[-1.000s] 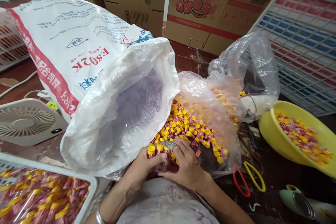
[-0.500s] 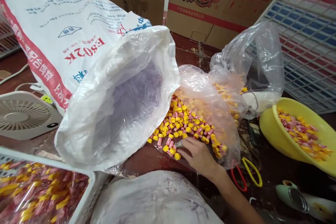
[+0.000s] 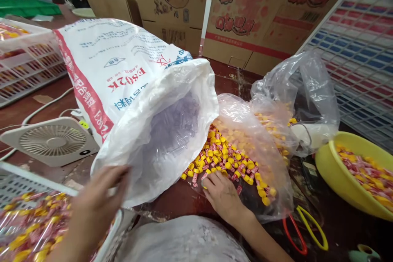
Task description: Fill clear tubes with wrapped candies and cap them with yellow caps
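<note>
A white woven sack point(image 3: 123, 49) lies with its mouth towards me, clear plastic tubes point(image 3: 175, 123) inside. My left hand point(image 3: 104, 196), smeared by motion, is in front of the sack's lower left rim; its fingers are too blurred to read. To the right, small yellow-capped pieces with red-and-white wrapping point(image 3: 221, 151) spill from a clear plastic bag point(image 3: 264, 151). My right hand point(image 3: 222, 196) rests at the near edge of this pile, fingers bent down on the pieces; what its fingertips hold, if anything, is hidden.
A white basket point(image 3: 67, 182) of filled tubes stands at the lower left, below a small fan point(image 3: 55, 141). On the right are a yellow bowl point(image 3: 328, 163), red scissors-like loops point(image 3: 296, 233) and a wire rack point(image 3: 362, 61). Cardboard boxes point(image 3: 245, 16) line the back.
My left hand has come into view over the basket and sack rim. My right hand stays at the pile, its fingers now more bent. The view has shifted, showing more on the left.
</note>
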Available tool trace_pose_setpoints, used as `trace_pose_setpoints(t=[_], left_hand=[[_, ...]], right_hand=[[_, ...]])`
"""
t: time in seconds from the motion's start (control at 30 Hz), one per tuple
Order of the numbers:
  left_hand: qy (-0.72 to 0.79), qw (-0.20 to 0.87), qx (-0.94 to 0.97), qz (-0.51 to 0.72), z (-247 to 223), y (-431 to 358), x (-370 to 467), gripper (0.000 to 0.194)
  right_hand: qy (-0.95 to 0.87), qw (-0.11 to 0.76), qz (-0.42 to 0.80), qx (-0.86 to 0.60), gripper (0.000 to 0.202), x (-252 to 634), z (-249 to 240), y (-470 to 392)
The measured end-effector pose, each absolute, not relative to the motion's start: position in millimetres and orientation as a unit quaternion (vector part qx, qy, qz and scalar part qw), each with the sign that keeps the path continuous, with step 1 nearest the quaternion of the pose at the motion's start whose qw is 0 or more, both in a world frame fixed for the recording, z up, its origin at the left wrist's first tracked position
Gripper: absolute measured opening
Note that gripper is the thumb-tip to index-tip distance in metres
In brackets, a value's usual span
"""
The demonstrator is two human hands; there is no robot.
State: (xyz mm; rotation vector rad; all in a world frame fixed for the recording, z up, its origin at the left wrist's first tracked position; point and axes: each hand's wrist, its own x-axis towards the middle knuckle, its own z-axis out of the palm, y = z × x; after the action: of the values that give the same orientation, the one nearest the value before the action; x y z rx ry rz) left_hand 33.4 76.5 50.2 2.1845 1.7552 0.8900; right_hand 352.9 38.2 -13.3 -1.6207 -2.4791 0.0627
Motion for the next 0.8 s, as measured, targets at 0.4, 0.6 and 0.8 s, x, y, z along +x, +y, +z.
trace_pose_setpoints(t=[0.4,0.6,0.8], left_hand=[[0.570,0.146,0.807,0.041,19,153,144,0.028],[0.489,0.497,0.677,0.236,36,102,136,0.016],[0.375,0.738,0.493,0.266,36,74,157,0.033]], right_hand=[[-0.580,0.421,0.248,-0.652,0.010,391,6,31],[-0.496,0.536,0.380,-0.568,0.018,357,29,50],[-0.560,0.524,0.350,-0.537,0.015,334,31,55]])
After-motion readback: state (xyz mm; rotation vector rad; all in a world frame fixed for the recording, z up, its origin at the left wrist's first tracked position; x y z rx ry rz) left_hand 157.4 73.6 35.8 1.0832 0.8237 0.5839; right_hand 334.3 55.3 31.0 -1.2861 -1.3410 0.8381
